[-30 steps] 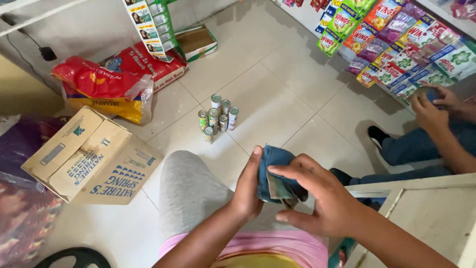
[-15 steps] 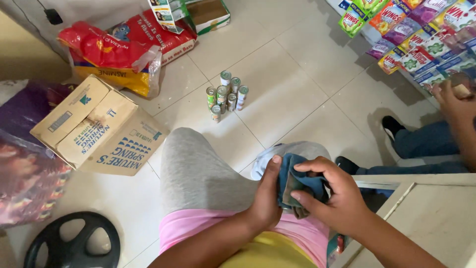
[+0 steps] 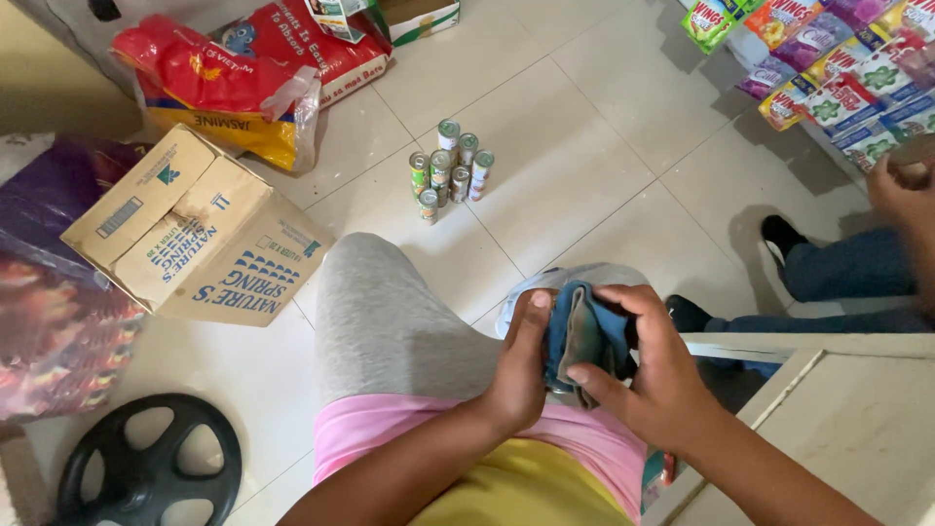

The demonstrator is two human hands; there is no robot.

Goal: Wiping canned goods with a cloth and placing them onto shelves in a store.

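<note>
Since the earlier frame the view has dropped lower and swung left: the wallet (image 3: 584, 336) and both hands now sit over the person's lap, above the grey knee, and a black weight plate (image 3: 146, 472) has come into sight at the bottom left corner of the floor.

The left hand (image 3: 516, 375) wraps the wallet's left side, thumb lying up its outer face and fingers closed behind it. The right hand (image 3: 662, 375) holds the right side, its forefinger hooked into the open fold and its thumb over the top edge, so both hands are clamped on the wallet and neither is spread. It is a blue fabric wallet with a grey lining, held upright and parted like a book.

It looks light and soft, floppy at the flaps and stiffer along the spine; I judge the surest hold is across the folded spine, with one finger free to spread the pocket. Cloth like this is not slippery, though loose contents could slide out if it tips.

On the tiled floor (image 3: 584, 146) ahead stands a cluster of small cans (image 3: 450, 170), well apart from the hands. A cardboard box (image 3: 185, 234) lies toward the left edge, a red and yellow rice sack (image 3: 219, 88) beyond it. Another person's hand (image 3: 901, 185) shows at the right edge.
</note>
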